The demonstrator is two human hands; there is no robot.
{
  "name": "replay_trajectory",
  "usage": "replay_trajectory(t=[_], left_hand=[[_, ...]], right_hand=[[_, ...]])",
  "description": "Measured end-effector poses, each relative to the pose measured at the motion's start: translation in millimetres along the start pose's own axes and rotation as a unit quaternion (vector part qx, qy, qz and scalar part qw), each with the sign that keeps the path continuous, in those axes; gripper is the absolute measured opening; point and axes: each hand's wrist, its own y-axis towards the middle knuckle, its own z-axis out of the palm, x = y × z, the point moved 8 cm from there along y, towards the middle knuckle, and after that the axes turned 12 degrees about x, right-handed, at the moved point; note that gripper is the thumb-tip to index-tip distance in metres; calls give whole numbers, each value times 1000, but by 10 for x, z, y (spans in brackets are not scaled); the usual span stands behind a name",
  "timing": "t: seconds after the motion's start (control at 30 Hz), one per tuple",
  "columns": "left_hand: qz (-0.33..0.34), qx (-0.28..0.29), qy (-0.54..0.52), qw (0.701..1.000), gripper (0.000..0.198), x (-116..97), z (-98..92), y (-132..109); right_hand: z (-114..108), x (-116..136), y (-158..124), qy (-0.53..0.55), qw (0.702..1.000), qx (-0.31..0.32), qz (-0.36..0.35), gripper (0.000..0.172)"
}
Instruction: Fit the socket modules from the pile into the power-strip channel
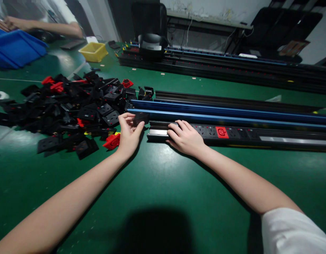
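My left hand (129, 135) is closed on a black socket module (141, 118), pinched between thumb and fingers just off the left end of a black channel rail (158, 139). My right hand (186, 138) lies across that rail near its left end, with its fingers curled over it; what sits under the palm is hidden. Right of this hand, several black socket modules (212, 132) and a red socket module (222, 132) sit in a row in the rail. Loose black modules are heaped left of my left hand, and a red one (112, 141) lies close to its wrist.
Blue rails (231, 116) lie lengthwise just behind the black rail. The heap of loose modules (72, 102) covers the left of the green table (163, 190). Farther back are a yellow bin (94, 52), a blue bin (17, 49), another person's arm (54, 28) and more long rails (218, 68).
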Motion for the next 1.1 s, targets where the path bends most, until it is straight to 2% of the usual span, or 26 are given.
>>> replay_trajectory(t=[0.43, 0.67, 0.93, 1.1], left_hand=[[-8, -20, 21, 1000, 36, 38, -71, 48], [-26, -2, -44, 999, 42, 156, -46, 69], [-16, 33, 59, 998, 41, -4, 1, 38], [-24, 21, 62, 998, 32, 50, -21, 46]], right_hand=[[-3, -1, 9, -1, 1000, 0, -2, 29], [5, -1, 4, 2, 1000, 0, -1, 29], [-7, 10, 5, -18, 1000, -1, -3, 30], [-2, 11, 2, -26, 1000, -2, -3, 31]])
